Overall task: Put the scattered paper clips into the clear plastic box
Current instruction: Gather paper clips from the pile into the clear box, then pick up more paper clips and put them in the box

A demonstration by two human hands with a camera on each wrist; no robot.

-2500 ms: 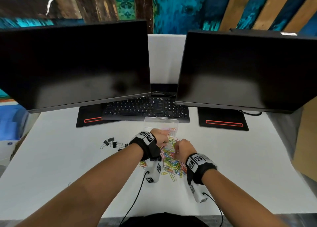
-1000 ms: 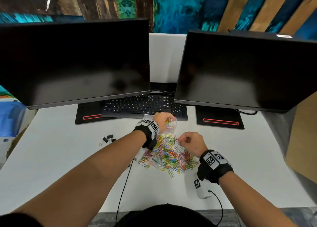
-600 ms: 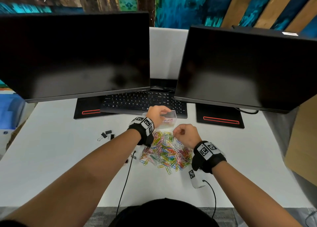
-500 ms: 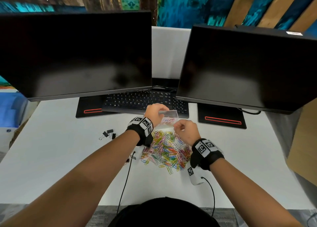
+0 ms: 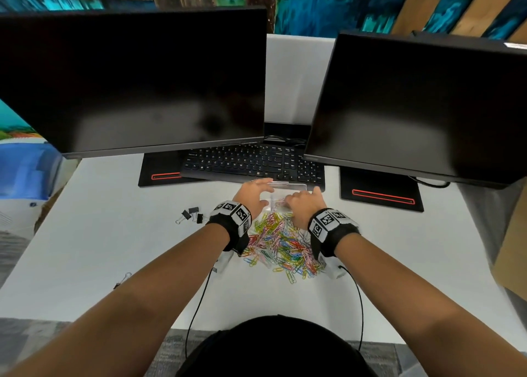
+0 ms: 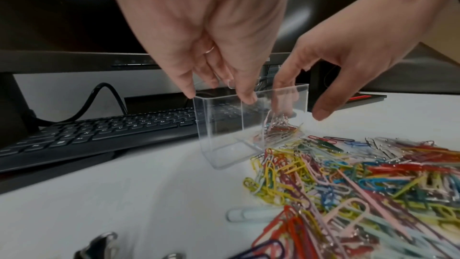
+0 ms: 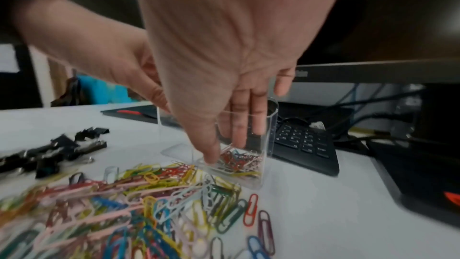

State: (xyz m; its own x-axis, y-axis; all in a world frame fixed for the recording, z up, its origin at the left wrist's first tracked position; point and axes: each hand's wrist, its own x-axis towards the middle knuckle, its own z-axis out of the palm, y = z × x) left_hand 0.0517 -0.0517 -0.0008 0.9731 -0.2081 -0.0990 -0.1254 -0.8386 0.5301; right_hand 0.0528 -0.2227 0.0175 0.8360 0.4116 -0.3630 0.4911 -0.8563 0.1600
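Observation:
The clear plastic box (image 5: 286,195) stands on the white desk just in front of the keyboard, with a few paper clips (image 7: 239,161) on its bottom. My left hand (image 5: 252,194) pinches the box's top rim at its left corner (image 6: 219,90). My right hand (image 5: 302,201) reaches into the box from above with straight fingers (image 7: 239,125), the thumb down outside the near wall. It holds nothing that I can see. A big pile of coloured paper clips (image 5: 282,245) lies on the desk right behind the box, between my wrists.
A black keyboard (image 5: 251,162) lies right behind the box, under two dark monitors (image 5: 134,83) (image 5: 422,105) on black bases. Several black binder clips (image 5: 192,215) lie left of the pile, and one more (image 5: 122,279) nearer the front edge.
My right hand has gone from the pile forward to the box, and its fingers have straightened inside it. The left hand keeps its hold on the box rim.

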